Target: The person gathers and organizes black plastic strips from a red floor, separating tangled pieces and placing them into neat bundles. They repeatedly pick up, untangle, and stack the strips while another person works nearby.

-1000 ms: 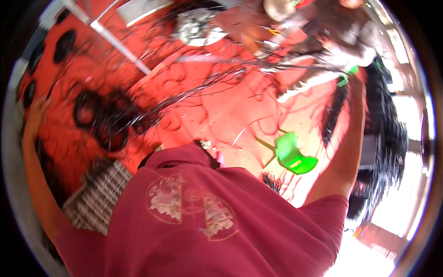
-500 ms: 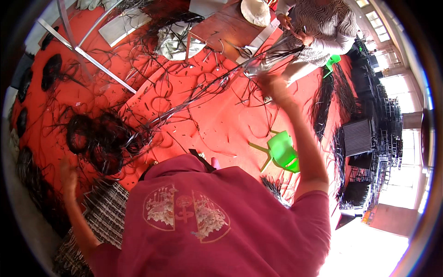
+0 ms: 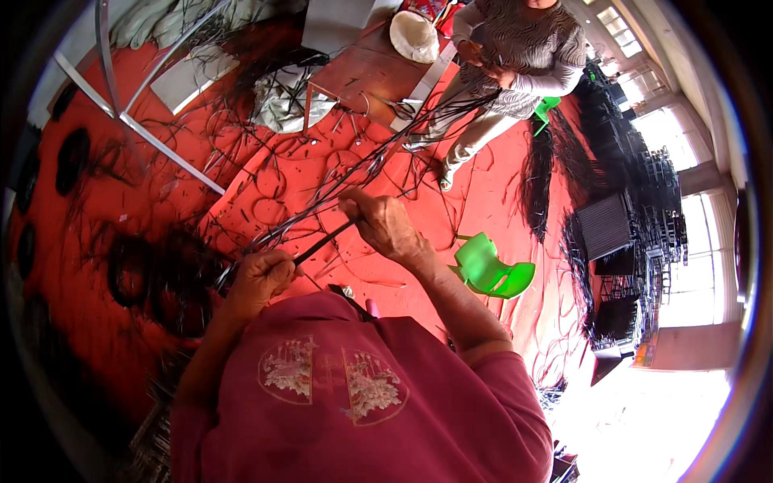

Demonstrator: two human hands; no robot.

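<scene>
A short length of dark flat strip stretches taut between my two hands in front of my chest. My left hand pinches its lower end, fingers curled in. Higher and to the right, my right hand grips the other end with bent fingers. Just beyond them, a long bundle of black strips runs from the tangled black coils on the left up to a person at the far side. That person's hands are on the bundle's far end.
A green plastic chair stands at right on the red floor covering. Farther off are a brown table, a white hat and a metal frame. Strip bundles and stacked dark racks line the right side.
My hands were wide apart, the right reaching far out toward the bundle. Both have come together in front of me, with a dark strip now held between them.
</scene>
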